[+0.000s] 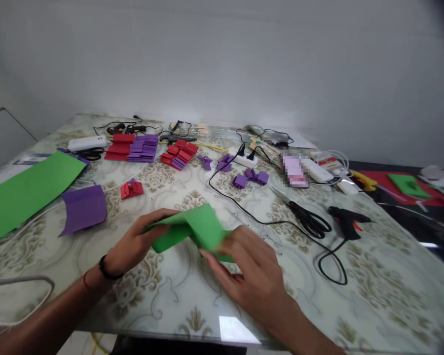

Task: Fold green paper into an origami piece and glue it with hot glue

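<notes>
A folded piece of green paper (pixel 192 229) is held just above the patterned tabletop (pixel 355 296) near its front. My left hand (pixel 138 244) grips the paper's left edge, fingers pinched on it. My right hand (pixel 249 271) lies over the paper's right part, with the fingers bent and pressing on it. A black band sits on my left wrist.
A large green sheet (pixel 25 190) and a curled purple sheet (pixel 83 209) lie at the left. Stacks of red and purple folded pieces (pixel 140 147) sit further back. Black scissors (pixel 307 219) and a black glue gun (pixel 346 219) with its cord lie at the right. A power strip (pixel 244 158) is behind.
</notes>
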`<state>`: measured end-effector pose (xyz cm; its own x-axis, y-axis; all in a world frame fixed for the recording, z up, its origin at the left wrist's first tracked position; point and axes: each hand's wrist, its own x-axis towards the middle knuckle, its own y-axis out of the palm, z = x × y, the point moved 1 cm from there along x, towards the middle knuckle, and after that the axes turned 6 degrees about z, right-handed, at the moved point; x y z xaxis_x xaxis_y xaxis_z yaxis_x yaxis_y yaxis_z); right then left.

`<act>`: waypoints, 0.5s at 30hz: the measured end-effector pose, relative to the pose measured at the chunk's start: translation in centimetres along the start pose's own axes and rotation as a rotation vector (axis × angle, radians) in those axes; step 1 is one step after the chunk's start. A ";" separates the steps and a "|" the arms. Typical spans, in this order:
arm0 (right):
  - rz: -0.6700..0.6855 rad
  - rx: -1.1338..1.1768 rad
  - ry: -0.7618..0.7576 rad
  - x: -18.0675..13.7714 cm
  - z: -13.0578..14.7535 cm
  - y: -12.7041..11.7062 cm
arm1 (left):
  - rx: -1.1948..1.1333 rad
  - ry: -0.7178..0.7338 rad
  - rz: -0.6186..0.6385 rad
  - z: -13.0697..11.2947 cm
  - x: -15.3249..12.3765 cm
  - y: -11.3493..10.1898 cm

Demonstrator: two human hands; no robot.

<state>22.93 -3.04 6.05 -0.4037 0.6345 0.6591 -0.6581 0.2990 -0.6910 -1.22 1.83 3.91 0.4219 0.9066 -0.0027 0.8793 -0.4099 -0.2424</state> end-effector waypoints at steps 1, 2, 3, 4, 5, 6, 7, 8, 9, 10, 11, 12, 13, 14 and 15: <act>-0.083 -0.062 0.010 0.2 -0.3 0.0 | 0.011 -0.038 -0.009 -0.4 0.0 -0.2; -0.163 -0.094 0.054 0.3 -0.7 0.0 | 0.024 -0.056 -0.004 -1.0 0.1 -0.5; -0.218 -0.082 0.123 0.5 -1.3 0.0 | 0.043 -0.046 0.037 -1.7 0.2 -0.7; -0.229 -0.014 0.177 0.8 -1.9 0.0 | 0.073 -0.018 0.081 -2.4 0.4 -1.0; -0.187 0.091 0.241 1.1 -2.5 0.0 | 0.095 0.010 0.123 -3.0 0.6 -1.4; -0.084 0.229 0.318 1.4 -3.1 0.1 | 0.112 0.036 0.150 -3.6 0.8 -1.7; 0.029 0.365 0.394 1.8 -3.7 0.2 | 0.127 0.058 0.186 -4.0 1.0 -2.1; 0.123 0.470 0.463 2.1 -4.2 0.4 | 0.141 0.073 0.211 -4.3 1.2 -2.3; 0.176 0.535 0.519 2.4 -4.6 0.5 | 0.150 0.087 0.203 -4.3 1.4 -2.4; 0.169 0.559 0.565 2.6 -5.0 0.8 | 0.149 0.101 0.162 -4.2 1.6 -2.4; 0.142 0.569 0.604 2.8 -5.4 1.0 | 0.134 0.120 0.079 -4.0 1.8 -2.3; 0.108 0.582 0.636 2.9 -5.6 1.4 | 0.095 0.128 -0.028 -3.6 2.0 -2.0; 0.074 0.599 0.666 3.0 -5.7 1.8 | 0.032 0.142 -0.147 -3.2 2.2 -1.5; 0.055 0.626 0.691 2.9 -5.8 2.2 | -0.036 0.144 -0.255 -2.7 2.3 -0.9; 0.046 0.655 0.711 2.8 -5.8 2.7 | -0.097 0.110 -0.312 -2.2 2.4 -0.2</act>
<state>23.71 3.69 4.35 -0.1002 0.9831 0.1530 -0.9620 -0.0565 -0.2672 0.05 3.88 6.07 0.1465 0.9757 0.1631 0.9843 -0.1274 -0.1219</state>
